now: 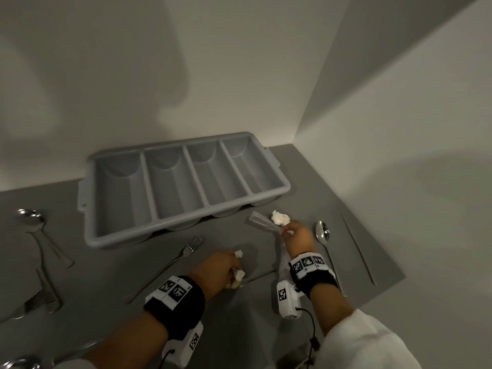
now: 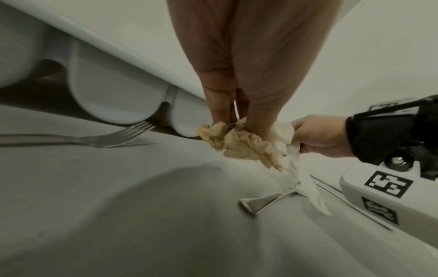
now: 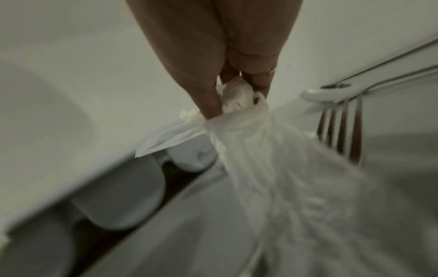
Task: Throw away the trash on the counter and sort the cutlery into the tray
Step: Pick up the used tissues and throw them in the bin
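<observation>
Crumpled napkin trash (image 2: 239,144), tan and white, sits bunched in the fingers of the left hand (image 1: 217,267), low over the grey worktop (image 1: 239,328) just in front of the cutlery tray (image 1: 183,187). The right hand (image 1: 296,237) pinches a clear plastic wrapper (image 3: 239,116) together with a white paper wad (image 1: 279,218); the wrapper hangs from the fingers down toward the worktop. The tray has four compartments and stands against the wall. Between the two hands and the tray lies a fork (image 1: 170,262), and a utensil handle (image 2: 263,203) lies flat by the left hand. To the right of the right hand lie a spoon (image 1: 323,235) and, farther out, a knife (image 1: 358,249). At the left edge of the worktop lie two spoons (image 1: 33,222) and more forks (image 1: 40,299).
</observation>
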Available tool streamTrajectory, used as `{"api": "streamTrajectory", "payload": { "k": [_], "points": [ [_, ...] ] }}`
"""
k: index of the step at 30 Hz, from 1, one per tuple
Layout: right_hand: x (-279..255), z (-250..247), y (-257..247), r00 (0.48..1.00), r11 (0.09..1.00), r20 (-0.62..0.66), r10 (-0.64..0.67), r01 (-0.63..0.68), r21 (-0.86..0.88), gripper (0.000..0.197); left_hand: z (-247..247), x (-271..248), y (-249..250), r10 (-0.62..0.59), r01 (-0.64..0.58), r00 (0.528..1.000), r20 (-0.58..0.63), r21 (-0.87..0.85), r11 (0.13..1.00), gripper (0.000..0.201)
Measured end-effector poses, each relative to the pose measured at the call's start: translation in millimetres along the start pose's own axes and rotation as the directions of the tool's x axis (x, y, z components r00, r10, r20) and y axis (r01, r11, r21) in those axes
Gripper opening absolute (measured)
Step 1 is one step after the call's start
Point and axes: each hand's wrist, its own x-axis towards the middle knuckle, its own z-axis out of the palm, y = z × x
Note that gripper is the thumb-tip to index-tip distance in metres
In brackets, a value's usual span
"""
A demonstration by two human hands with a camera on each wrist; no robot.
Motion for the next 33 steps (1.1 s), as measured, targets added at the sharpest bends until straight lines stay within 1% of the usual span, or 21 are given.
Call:
{"api": "streamTrajectory", "payload": {
  "k": [1,2,3,4,6,7,8,9,10,12,13,16,20,23,26,27,29,30,31,33],
  "points": [
    [-7,-9,1,0.999,0.998,-0.045,-0.014,0.017,0.060,0.016,2,-4,10,0.028,-0.030,0.999,0.045,0.046,0.998,0.040],
    [-15,-19,4,0.994,0.993,-0.102,-0.034,0.045,0.106,0.010,7,-1,17,0.058,-0.072,0.994,0.091,0.159,0.985,0.030],
    [-24,-31,8,0.984,0.988,-0.167,-0.055,0.078,0.136,0.007,14,-1,25,0.109,-0.134,0.986,0.125,0.216,0.967,0.020],
    [-34,-43,16,0.970,0.980,-0.230,-0.076,0.115,0.163,0.006,21,1,31,0.138,-0.180,0.978,0.159,0.291,0.940,0.018],
    [-57,-66,37,0.951,0.972,-0.303,-0.056,0.122,0.201,0.004,41,3,46,0.195,-0.280,0.951,0.241,0.397,0.874,0.031],
    [-70,-79,49,0.945,0.972,-0.324,-0.044,0.115,0.203,0.004,52,1,55,0.233,-0.331,0.932,0.276,0.394,0.857,0.038],
    [-83,-91,62,0.935,0.971,-0.353,-0.035,0.115,0.208,0.004,67,0,63,0.266,-0.392,0.906,0.331,0.414,0.822,0.043],
    [-96,-104,76,0.922,0.972,-0.386,-0.019,0.107,0.208,0.003,82,-2,70,0.291,-0.434,0.885,0.364,0.417,0.799,0.045],
    [-110,-117,91,0.903,0.973,-0.430,-0.006,0.104,0.206,0.003,99,-2,75,0.292,-0.452,0.875,0.386,0.435,0.779,0.045],
    [-140,-140,123,0.870,0.973,-0.493,0.032,0.087,0.215,0.003,134,-8,84,0.299,-0.482,0.863,0.408,0.486,0.729,0.035],
    [-155,-149,142,0.859,0.971,-0.508,0.060,0.068,0.231,0.003,153,-11,88,0.312,-0.517,0.841,0.443,0.485,0.706,0.031],
    [-202,-171,198,0.822,0.966,-0.547,0.157,-0.012,0.259,0.003,214,-27,102,0.329,-0.638,0.748,0.577,0.486,0.598,0.024],
    [-259,-185,266,0.764,0.937,-0.568,0.305,-0.134,0.323,0.004,290,-40,102,0.339,-0.715,0.675,0.656,0.467,0.520,0.022],
    [-293,-189,307,0.715,0.898,-0.560,0.418,-0.231,0.375,0.004,343,-43,94,0.294,-0.735,0.639,0.711,0.450,0.507,0.025],
    [-315,-186,342,0.644,0.827,-0.533,0.549,-0.326,0.459,0.011,389,-35,77,0.235,-0.722,0.623,0.746,0.434,0.538,0.028],
    [-321,-183,353,0.620,0.802,-0.522,0.586,-0.351,0.483,0.012,402,-30,68,0.219,-0.711,0.621,0.753,0.424,0.561,0.028],
    [-328,-174,377,0.580,0.768,-0.511,0.635,-0.398,0.502,0.007,427,-13,46,0.179,-0.675,0.629,0.756,0.418,0.608,0.026],
    [-331,-167,390,0.562,0.749,-0.499,0.660,-0.434,0.502,0.003,440,-5,35,0.155,-0.654,0.630,0.761,0.413,0.634,0.025],
    [-333,-158,403,0.538,0.721,-0.482,0.692,-0.475,0.505,0.003,452,4,25,0.130,-0.632,0.630,0.766,0.407,0.660,0.025],
    [-333,-132,432,0.491,0.662,-0.444,0.749,-0.530,0.530,0.006,477,28,-1,0.106,-0.618,0.632,0.768,0.416,0.667,0.024]
  ]
}}
